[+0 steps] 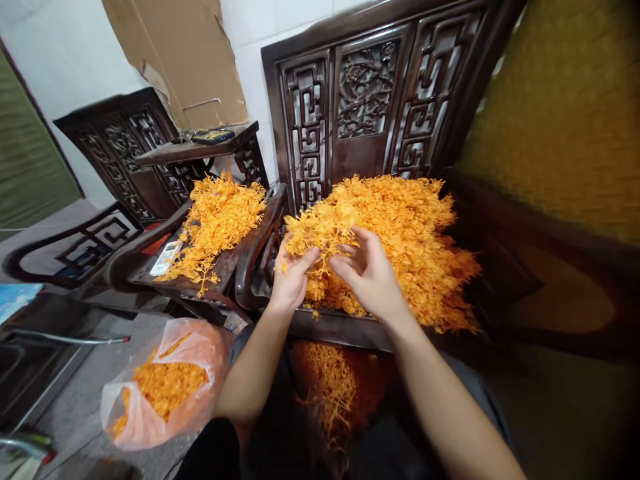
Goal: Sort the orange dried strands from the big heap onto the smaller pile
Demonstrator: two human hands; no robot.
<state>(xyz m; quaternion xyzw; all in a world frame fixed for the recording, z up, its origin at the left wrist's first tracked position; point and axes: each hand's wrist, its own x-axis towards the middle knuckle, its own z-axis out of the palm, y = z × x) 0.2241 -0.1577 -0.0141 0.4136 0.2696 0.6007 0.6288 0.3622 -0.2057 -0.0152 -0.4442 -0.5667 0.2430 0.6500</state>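
Note:
A bunch of orange branching sprigs (320, 230), which look like plastic, is in my left hand (291, 277), thumb laid over the stems. At the bunch's right side, my right hand (373, 270) has its thumb and curled fingers on a thin stem. Behind both hands, a large heap of the same orange sprigs (400, 233) covers the seat of a carved dark wooden chair (345, 333). The heap's lower left part is hidden by my hands.
A second orange pile (220, 213) lies left on a wooden seat beside a white device (166, 258). A pinkish plastic bag (150, 427) with orange pieces stands on the floor. Between my legs are more orange stems (333, 383). A phone (213, 137) rests on a small table (175, 152).

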